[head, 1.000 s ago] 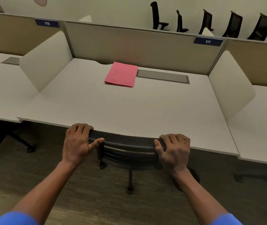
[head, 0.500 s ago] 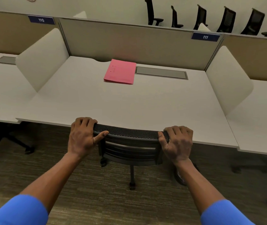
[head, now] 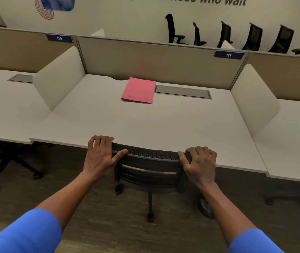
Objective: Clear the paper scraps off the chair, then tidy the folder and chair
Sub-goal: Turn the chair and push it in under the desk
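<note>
A black mesh-backed chair (head: 148,162) stands pushed in under the white desk (head: 145,125), its seat hidden beneath the desktop. My left hand (head: 100,156) grips the left end of the backrest's top edge, fingers curled over it and thumb along the near side. My right hand (head: 200,164) grips the right end the same way. A closed pink folder (head: 139,90) lies flat near the back of the desk, by the grey cable hatch (head: 183,92). No paper scraps are in view.
White side dividers (head: 58,79) (head: 253,99) and a beige back panel (head: 156,61) enclose the desk. Neighbouring desks lie left and right. Another chair's base (head: 3,167) sits under the left desk. Several black chairs (head: 226,34) stand along the far wall.
The view has tilted up a little, showing more of the far wall. Both hands have kept their grip on the backrest, and the chair stays at the desk edge.
</note>
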Action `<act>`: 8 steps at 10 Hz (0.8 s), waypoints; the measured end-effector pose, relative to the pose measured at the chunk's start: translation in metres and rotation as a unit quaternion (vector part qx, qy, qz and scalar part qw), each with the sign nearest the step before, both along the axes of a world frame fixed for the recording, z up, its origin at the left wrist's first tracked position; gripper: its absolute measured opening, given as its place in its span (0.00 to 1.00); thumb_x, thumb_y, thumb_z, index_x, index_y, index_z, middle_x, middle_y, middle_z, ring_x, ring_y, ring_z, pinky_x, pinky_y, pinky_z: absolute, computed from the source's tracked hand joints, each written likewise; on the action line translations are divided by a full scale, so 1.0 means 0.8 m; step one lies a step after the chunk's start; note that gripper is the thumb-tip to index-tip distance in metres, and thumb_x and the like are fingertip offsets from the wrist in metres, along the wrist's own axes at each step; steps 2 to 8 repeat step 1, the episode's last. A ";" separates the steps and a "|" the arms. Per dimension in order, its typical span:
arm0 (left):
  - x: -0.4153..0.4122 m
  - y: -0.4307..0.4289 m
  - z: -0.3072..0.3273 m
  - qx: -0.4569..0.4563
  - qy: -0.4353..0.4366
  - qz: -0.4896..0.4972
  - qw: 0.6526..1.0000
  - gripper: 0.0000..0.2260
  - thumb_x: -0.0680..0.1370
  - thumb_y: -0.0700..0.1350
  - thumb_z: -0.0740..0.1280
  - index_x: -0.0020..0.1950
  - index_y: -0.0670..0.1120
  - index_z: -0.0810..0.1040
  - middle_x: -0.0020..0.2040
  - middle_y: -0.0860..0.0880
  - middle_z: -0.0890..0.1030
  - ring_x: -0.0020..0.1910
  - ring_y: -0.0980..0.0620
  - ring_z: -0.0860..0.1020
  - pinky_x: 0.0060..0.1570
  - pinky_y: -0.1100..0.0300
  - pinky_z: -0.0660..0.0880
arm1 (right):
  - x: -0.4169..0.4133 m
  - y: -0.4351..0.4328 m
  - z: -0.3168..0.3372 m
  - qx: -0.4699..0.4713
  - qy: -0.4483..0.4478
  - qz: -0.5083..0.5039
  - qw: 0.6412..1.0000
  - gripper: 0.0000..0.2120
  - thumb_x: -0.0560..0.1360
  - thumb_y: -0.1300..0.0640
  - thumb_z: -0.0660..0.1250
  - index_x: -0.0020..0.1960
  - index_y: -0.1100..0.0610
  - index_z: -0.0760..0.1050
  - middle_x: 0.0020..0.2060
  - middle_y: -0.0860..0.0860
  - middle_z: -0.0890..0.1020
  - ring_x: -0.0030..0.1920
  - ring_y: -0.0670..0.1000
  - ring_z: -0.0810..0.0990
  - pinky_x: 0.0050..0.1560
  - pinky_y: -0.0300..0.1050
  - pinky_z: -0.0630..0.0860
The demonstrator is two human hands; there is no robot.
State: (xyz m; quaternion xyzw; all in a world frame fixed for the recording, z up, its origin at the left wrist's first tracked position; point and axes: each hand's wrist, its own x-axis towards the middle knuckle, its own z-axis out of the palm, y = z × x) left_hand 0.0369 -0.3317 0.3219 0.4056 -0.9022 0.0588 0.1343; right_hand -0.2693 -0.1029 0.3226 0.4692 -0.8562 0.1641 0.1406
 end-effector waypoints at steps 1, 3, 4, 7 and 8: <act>-0.005 0.002 0.018 -0.002 0.011 -0.001 1.000 0.40 0.80 0.77 0.46 0.67 0.45 0.75 0.65 0.44 0.77 0.69 0.42 0.75 0.78 0.41 0.61 | 0.003 0.000 0.020 -0.010 -0.019 -0.001 1.000 0.30 0.79 0.26 0.54 0.55 0.49 0.82 0.51 0.48 0.85 0.56 0.51 0.81 0.62 0.55 0.68; -0.005 0.002 0.018 -0.002 0.011 -0.001 1.000 0.40 0.80 0.77 0.46 0.67 0.45 0.75 0.65 0.44 0.77 0.69 0.42 0.75 0.78 0.41 0.61 | 0.003 0.000 0.020 -0.010 -0.019 -0.001 1.000 0.30 0.79 0.26 0.54 0.55 0.49 0.82 0.51 0.48 0.85 0.56 0.51 0.81 0.62 0.55 0.68; -0.005 0.002 0.018 -0.002 0.011 -0.001 1.000 0.40 0.80 0.77 0.46 0.67 0.45 0.75 0.65 0.44 0.77 0.69 0.42 0.75 0.78 0.41 0.61 | 0.003 0.000 0.020 -0.010 -0.019 -0.001 1.000 0.30 0.79 0.26 0.54 0.55 0.49 0.82 0.51 0.48 0.85 0.56 0.51 0.81 0.62 0.55 0.68; -0.005 0.002 0.018 -0.002 0.011 -0.001 1.000 0.40 0.80 0.77 0.46 0.67 0.45 0.75 0.65 0.44 0.77 0.69 0.42 0.75 0.78 0.41 0.61 | 0.003 0.000 0.020 -0.010 -0.019 -0.001 1.000 0.30 0.79 0.26 0.54 0.55 0.49 0.82 0.51 0.48 0.85 0.56 0.51 0.81 0.62 0.55 0.68; -0.005 0.002 0.018 -0.002 0.011 -0.001 1.000 0.40 0.80 0.77 0.46 0.67 0.45 0.75 0.65 0.44 0.77 0.69 0.42 0.75 0.78 0.41 0.61 | 0.003 0.000 0.020 -0.010 -0.019 -0.001 1.000 0.30 0.79 0.26 0.54 0.55 0.49 0.82 0.51 0.48 0.85 0.56 0.51 0.81 0.62 0.55 0.68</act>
